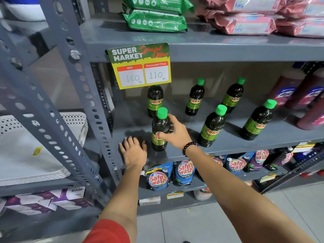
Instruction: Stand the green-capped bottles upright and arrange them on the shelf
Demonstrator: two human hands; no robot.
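A: Holding item one: right hand [172,131] wrapped round the near-left bottle [160,130], upright on the shelf [228,146]

B: Left hand [134,151]?

A: Released, palm flat on the shelf just left of that bottle

B: Remaining stock?

A: Five bottles upright: far-left [154,100], two far [195,97] [234,94], two near-right [212,127] [257,120]. Price card [140,65] hangs above

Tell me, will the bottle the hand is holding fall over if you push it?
Probably, if pushed high: the bottle is tall on a narrow base. It looks full of dark liquid, so likely heavyish. The right hand steadies it on the smooth shelf.
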